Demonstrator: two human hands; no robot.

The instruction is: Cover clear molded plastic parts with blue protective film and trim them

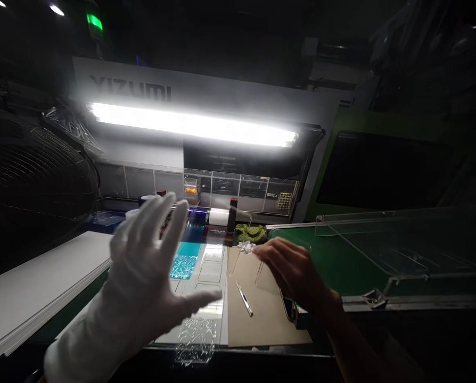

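Note:
My left hand (150,276), in a white glove, is raised over the left part of the bench with its fingers spread and nothing in them. My bare right hand (289,266) is closed at the fingertips on a clear plastic piece (264,279), whose thin edges are hard to make out. Below it lies a brown board (268,324) with a slim metal craft knife (244,299) on it. Beside that, a pale sheet with rectangular outlines (210,272) carries a blue patterned piece (183,267). A clear patterned panel (196,340) lies at the front edge.
A stack of white sheets (42,282) lies on the left near a dark fan (34,170). A lit tube lamp (194,125) hangs above. At the back are a green object (251,232) and a blue roll (198,214). A clear box (413,244) stands right.

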